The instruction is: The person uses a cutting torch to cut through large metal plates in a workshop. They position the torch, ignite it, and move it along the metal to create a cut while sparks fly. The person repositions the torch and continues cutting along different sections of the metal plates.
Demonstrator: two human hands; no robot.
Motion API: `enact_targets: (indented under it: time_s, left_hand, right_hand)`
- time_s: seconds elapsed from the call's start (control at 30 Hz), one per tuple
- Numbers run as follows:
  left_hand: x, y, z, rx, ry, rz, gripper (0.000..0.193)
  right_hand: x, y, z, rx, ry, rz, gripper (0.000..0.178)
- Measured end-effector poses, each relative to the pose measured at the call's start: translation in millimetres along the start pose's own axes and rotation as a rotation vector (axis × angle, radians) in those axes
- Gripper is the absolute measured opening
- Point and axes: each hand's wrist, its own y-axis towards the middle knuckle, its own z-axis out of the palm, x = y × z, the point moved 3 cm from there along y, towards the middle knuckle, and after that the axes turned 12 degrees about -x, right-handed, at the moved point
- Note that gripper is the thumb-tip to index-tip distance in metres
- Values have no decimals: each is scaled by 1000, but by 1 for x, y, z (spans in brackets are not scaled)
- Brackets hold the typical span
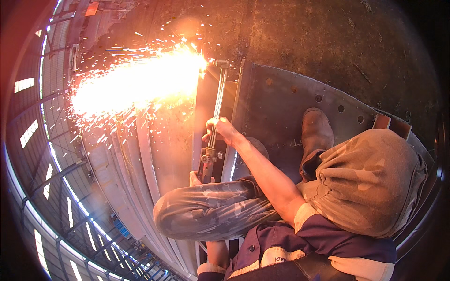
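A long metal cutting torch runs up the middle of the view, its angled head at the far end. White-hot flame and sparks spray from the tip leftward, and the glare hides the spot where it meets the steel. My right hand is closed around the torch's thin tubes. Lower down, my left hand grips the handle behind the brass valves; part of that hand and its forearm are hidden by my bent knee. Close beside the torch lies a steel beam.
Long steel sections lie side by side on the left. A steel plate with round holes is at the right, my boot over it. Brown floor stretches beyond. Shed walls and framing curve along the left rim.
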Motion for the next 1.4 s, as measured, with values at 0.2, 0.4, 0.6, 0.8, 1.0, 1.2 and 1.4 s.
enact_targets:
  time_s: [0.2,0.4,0.6,0.8,1.0,1.2,1.4]
  left_hand:
    - [-4,-2,0,-12,26,-14,52]
    - [-3,-5,1,-57,68,41,52]
    - [1,-3,7,-104,-7,75,58]
    - [-17,9,2,-240,56,143,67]
    - [-27,20,-3,-232,50,179,65]
    - [-26,15,10,-270,143,118,65]
    - [-24,20,11,-298,164,131,64]
  right_hand:
    - [1,-1,-1,8,22,16,19]
    - [-2,3,-3,-7,14,37,18]
    - [-4,4,-4,-31,-8,-34,20]
    - [9,-1,5,-40,111,-137,35]
    - [22,4,14,-120,68,-311,36]
    - [33,3,-8,-200,-262,-345,27]
    - [38,4,-12,-107,-145,-189,23]
